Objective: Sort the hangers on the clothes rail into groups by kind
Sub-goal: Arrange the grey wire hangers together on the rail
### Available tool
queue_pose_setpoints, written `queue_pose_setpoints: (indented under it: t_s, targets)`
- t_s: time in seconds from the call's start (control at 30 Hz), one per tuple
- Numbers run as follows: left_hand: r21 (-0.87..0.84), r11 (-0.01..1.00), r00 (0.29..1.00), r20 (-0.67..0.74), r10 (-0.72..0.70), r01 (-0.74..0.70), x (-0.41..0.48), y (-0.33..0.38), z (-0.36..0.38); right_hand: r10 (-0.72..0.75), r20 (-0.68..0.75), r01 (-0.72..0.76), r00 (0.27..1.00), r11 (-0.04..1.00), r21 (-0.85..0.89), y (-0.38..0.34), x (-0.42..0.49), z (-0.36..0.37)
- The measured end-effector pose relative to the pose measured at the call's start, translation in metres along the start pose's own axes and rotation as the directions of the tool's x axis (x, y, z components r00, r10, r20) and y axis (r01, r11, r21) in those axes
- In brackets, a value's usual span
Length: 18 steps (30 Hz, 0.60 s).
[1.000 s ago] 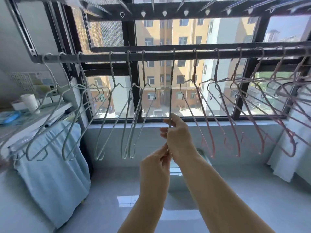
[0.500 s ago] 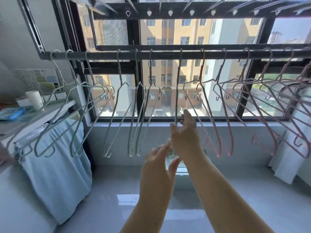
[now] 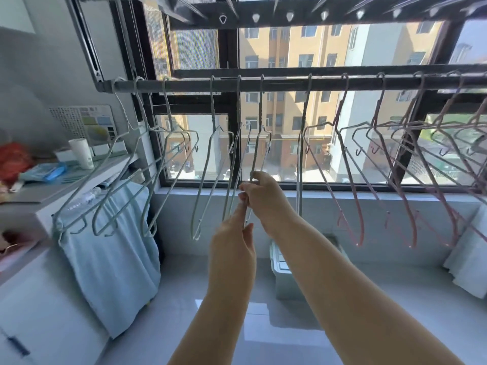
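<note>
Leftward of the clothes rail (image 3: 284,85), below its left end: surface (image 3: 52,191) bearing a white cup (image 3: 81,154); pale blue towel (image 3: 113,259) draped beneath.

Hooked on the left part of the rail: pale green hangers (image 3: 212,106), grouped together, bodies swung out at a slant.

Last of that group, near the rail's middle: held hanger (image 3: 260,106), hook over the rail, body turned nearly edge-on.

Below the rail's middle: left hand (image 3: 232,248), raised from beneath, fingers nearly straight and laid along the lower wire of the held hanger, thumb close beside. Pinching or merely touching: cannot tell.

Just above and right of it: right hand (image 3: 264,200), fingers curled round the same hanger's wire, gripping it.

Just right of the hands, hooked on the rail: single pale grey hanger (image 3: 298,175), hanging straight, edge-on, apart from both groups.

Along the right part of the rail: pink hangers (image 3: 361,227), overlapping, running out past the frame edge.

Beneath the rail, on the floor (image 3: 184,299), partly behind the right forearm: pale storage box (image 3: 283,275).

Behind the rail: window (image 3: 290,48) onto apartment blocks.
</note>
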<state>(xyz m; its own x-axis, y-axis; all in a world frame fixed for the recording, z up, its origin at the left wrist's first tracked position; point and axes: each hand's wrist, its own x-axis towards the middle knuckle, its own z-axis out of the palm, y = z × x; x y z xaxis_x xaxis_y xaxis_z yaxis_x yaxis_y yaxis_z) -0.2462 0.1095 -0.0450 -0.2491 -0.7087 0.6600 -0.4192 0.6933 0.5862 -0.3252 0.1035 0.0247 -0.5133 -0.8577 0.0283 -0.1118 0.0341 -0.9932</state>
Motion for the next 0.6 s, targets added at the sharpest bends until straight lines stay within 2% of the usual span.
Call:
queue_pose_setpoints:
  t_s: [0.1,0.3,0.6]
  targets:
    - [-0.044,0.999,1.000,0.023,0.007,-0.006,0.001,0.001,0.000,-0.008,-0.045,0.013,0.999,0.993,0.120,0.005,0.002,-0.001]
    - [-0.057,0.998,0.997,0.076,0.019,-0.014,-0.002,0.011,0.007,-0.001,-0.141,0.029,0.990,0.980,0.195,0.010,0.003,-0.008]
    - [-0.096,0.995,0.994,0.098,0.046,-0.036,-0.003,0.024,0.009,-0.008,-0.150,0.038,0.989,0.978,0.203,0.013,0.001,-0.021]
